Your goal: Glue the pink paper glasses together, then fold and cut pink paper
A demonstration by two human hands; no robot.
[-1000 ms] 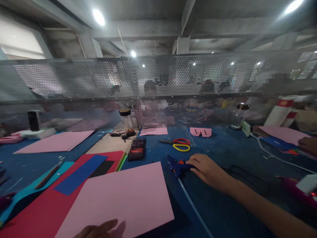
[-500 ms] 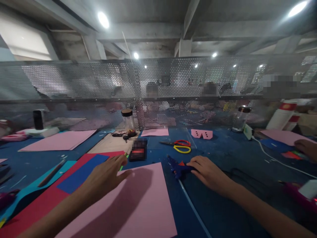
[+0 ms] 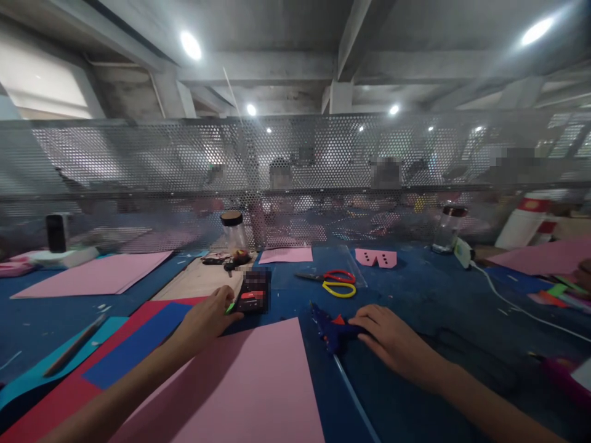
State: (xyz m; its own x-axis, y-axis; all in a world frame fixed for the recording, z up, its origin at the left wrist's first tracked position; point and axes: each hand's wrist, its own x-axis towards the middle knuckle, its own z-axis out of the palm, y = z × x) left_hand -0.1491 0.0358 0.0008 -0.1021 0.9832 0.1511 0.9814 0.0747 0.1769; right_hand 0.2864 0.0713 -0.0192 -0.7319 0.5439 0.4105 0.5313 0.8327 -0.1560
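R hand (image 3: pixel 392 338), palm down, has fingers loosely curled round the handle of the blue glue gun (image 3: pixel 329 329), thumb on the near side. Gun lies on its side on the blue table (image 3: pixel 406 289), just R of the pink sheet (image 3: pixel 244 381), nozzle pointing fwd & a bit L; a pale glue stick (image 3: pixel 353 394) runs from its rear back twd the person. L hand (image 3: pixel 210 317) is at the far L edge of the pink sheet, fingers bent, thumb spread away from the forefinger, w/ a bit of green strip (image 3: pixel 229 308) showing btwn them; can't tell if it has hold of it. L forearm crosses over the pink sheet & the red sheet (image 3: pixel 46 412); a dark blue strip (image 3: pixel 138 344) lies on the red one. Just past the L fingertips: a dark item (image 3: pixel 253 290), mostly pixelated. Scissors (image 3: pixel 327 280) w/ 1 red & 1 yellow handle lie beyond the gun, blades to the L. Behind them, a small pink cutout (image 3: pixel 376 257) w/ black marks & a V notch; to its L, a pink slip (image 3: pixel 286 254). Jar (image 3: pixel 234 234) w/ dark-rimmed lid stands nr the mesh screen (image 3: pixel 295 147).
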